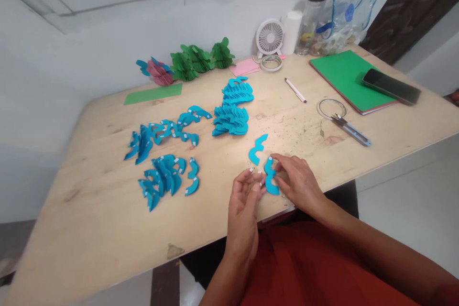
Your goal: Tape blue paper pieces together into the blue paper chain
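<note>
My right hand [299, 179] pinches the right edge of a scalloped blue paper cutout [271, 182] near the table's front edge. A small white square is on the cutout's upper end. Beside its left edge is my left hand [244, 201], fingers curled and thumb drawn in. Small white squares that look like tape [251, 170] sit at its fingertips. Whether its fingers touch the cutout is hard to tell. Just above both hands lies another blue cutout [257, 149] without visible squares. A single blue cutout with white squares [192, 177] rests further left.
Blue cutouts with squares form groups [163, 177] at left; plain blue stacks [231, 120] stand mid-table. Green paper shapes [201, 60], a fan [270, 38] and a bottle [311, 19] line the wall. A pen [296, 90], cutter [351, 131], tape roll [332, 108] and phone [390, 87] are right.
</note>
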`<state>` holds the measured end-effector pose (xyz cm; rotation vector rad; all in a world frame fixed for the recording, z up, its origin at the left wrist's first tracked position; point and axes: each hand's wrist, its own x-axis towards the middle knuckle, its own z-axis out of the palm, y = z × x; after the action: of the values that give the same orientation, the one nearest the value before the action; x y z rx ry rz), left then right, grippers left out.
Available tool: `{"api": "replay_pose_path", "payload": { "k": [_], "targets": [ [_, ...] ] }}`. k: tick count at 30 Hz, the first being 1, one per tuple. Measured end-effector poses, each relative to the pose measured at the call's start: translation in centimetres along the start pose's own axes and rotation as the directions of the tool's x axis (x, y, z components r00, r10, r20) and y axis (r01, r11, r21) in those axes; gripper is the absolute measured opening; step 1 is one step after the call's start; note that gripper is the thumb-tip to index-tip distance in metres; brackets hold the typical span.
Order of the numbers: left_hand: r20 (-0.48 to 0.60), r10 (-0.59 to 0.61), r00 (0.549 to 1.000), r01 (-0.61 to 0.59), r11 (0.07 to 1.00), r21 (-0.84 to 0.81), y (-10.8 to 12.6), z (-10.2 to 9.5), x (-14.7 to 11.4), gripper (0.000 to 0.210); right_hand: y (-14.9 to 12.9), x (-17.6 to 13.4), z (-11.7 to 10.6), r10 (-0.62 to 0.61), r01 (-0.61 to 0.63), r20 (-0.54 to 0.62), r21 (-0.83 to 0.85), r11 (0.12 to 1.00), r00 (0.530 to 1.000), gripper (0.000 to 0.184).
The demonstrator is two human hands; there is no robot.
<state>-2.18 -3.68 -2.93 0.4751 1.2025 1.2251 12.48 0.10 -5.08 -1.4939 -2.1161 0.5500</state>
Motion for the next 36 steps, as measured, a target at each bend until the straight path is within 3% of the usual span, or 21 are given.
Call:
{"api": "replay_pose_path", "payload": {
  "k": [18, 27, 32, 36],
  "targets": [
    [0.046, 0.122, 0.992, -0.127, 0.983, 0.129, -1.0, -0.1, -0.3, 0.038, -0.5, -0.4, 0.2, -0.006, 0.006, -0.032, 0.007, 1.0, 0.999, 0.048],
    [0.064, 0.079, 0.995, -0.09, 0.977, 0.193, -1.1, -0.3, -0.2, 0.037, -0.5, -0.7, 0.2, 0.032, -0.026, -0.056, 0.121, 0.992, 0.998, 0.045],
    [0.04, 0.147, 0.988, -0.151, 0.982, 0.116, -1.1, -0.4, -0.6, 0.038, -1.2, -1.1, 0.0, 0.141, -0.116, -0.1, 0.222, 0.968, 0.985, 0.048],
    [0.077, 0.164, 0.983, -0.169, 0.984, 0.061, -1.2, -0.2, -0.9, 0.038, -2.1, -1.0, -0.3, 0.296, -0.247, -0.067, 0.392, 0.886, 0.953, 0.049]
  ]
}}
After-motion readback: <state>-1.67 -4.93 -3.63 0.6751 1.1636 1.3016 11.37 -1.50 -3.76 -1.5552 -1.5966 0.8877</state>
